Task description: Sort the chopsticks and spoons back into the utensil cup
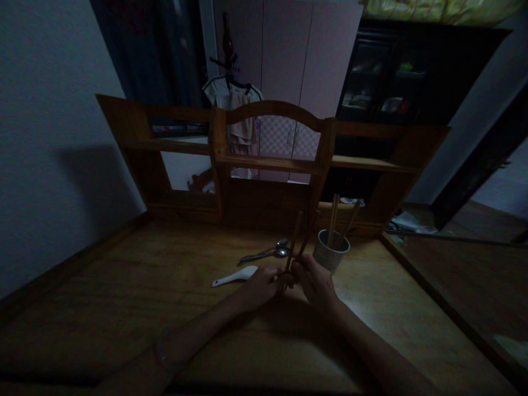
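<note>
My left hand (264, 285) is closed around the lower part of a wooden chopstick (294, 240) that stands nearly upright. Close beside it, my right hand (314, 281) is closed on a second chopstick (309, 236), which leans to the right. The fingers of both hands meet, and the lower ends of the chopsticks are mostly hidden. Just right of my right hand stands a light cup (331, 253) with several chopsticks (334, 220) in it. A white soup spoon (233, 276) lies left of my left hand. Behind it are two metal spoons (282, 252).
The wooden desk (177, 308) has a wooden shelf rack (268, 163) along its back edge. A wall (61, 165) borders the left side, and a raised rim (429, 291) runs along the right. Clothes (241, 121) hang beyond the rack. The room is dim.
</note>
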The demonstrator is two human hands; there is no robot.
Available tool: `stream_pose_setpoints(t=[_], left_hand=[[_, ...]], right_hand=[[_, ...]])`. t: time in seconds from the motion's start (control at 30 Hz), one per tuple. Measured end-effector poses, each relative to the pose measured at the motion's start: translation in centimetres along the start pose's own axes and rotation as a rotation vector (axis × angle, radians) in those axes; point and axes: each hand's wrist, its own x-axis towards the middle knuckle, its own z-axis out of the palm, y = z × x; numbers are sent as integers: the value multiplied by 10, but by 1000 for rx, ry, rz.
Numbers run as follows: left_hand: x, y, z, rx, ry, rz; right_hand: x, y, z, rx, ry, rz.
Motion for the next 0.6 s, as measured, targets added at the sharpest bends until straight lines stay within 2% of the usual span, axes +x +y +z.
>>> stream_pose_setpoints(t=[0.33,0.6], left_hand=[[1,1,0,14,-36,-11],[-3,7,0,58,-58,50]], right_hand=[[0,0,-2,-11,-7,-42],[2,-6,-3,99,-31,-21]])
